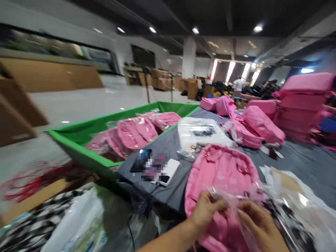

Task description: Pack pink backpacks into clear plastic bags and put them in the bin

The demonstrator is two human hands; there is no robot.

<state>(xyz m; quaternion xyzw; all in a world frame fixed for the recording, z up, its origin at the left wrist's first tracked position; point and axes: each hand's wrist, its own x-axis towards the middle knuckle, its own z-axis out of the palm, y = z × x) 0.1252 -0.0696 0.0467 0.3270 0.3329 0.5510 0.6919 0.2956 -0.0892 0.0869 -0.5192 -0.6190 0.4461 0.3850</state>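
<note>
In the head view a pink backpack [223, 164] lies on the grey cloth of the table in front of me, its straps facing up. Above its lower part, my left hand [208, 210] pinches the edge of a clear plastic bag [232, 200]. My right hand [258, 222] grips the same bag a little to the right, fingers curled. The film hangs down between both hands and partly covers the backpack. Motion blurs the fingertips somewhat.
Left of the table, a green-rimmed bin [105, 161] holds several bagged pink backpacks [136, 131]. A phone [141, 160] and a white device [170, 169] lie near the table edge. Behind are a white plastic package [203, 131], more pink backpacks [262, 122] and a tall pink stack [301, 108].
</note>
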